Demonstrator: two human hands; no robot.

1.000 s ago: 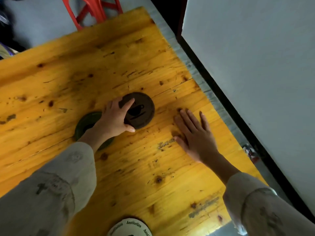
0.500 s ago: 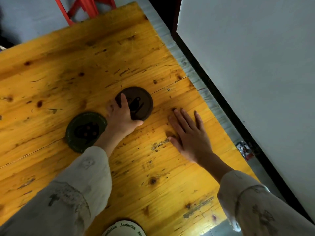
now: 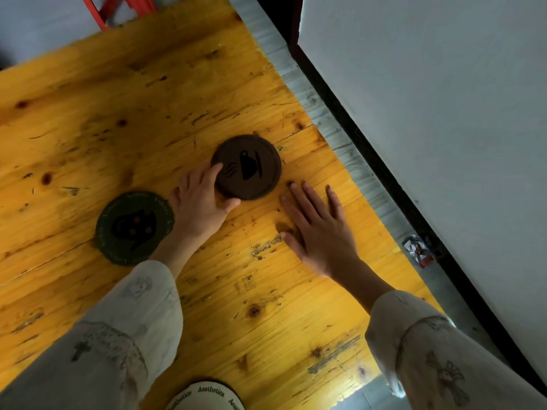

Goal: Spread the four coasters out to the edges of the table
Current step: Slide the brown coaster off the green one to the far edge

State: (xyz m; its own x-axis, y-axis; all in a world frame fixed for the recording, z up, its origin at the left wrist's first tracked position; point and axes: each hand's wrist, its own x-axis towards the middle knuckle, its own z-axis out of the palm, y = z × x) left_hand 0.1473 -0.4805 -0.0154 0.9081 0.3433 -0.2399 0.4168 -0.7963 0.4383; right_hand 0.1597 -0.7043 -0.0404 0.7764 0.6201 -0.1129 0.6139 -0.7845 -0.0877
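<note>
A brown round coaster point(image 3: 251, 170) with a black cup drawing lies on the yellow wooden table point(image 3: 88, 128), right of the middle. My left hand point(image 3: 198, 205) grips its near-left rim, with a fingertip on top and the thumb against its near edge. A dark green coaster point(image 3: 134, 227) lies flat just left of that wrist, untouched. A white coaster point(image 3: 207, 395) with black lettering sits at the near edge, partly cut off by the frame. My right hand point(image 3: 319, 232) rests flat on the wood with its fingers spread, just right of the brown coaster. No fourth coaster is in view.
The table's right edge point(image 3: 367, 184) runs diagonally beside a grey floor strip and a white wall panel point(image 3: 444, 128). A red chair frame point(image 3: 118, 7) stands beyond the far edge. A small wrapper point(image 3: 418, 251) lies on the floor to the right.
My left hand has slid off the top of the brown coaster to its rim, baring the cup drawing. The coaster has shifted slightly right, away from the green one. My right hand stays put.
</note>
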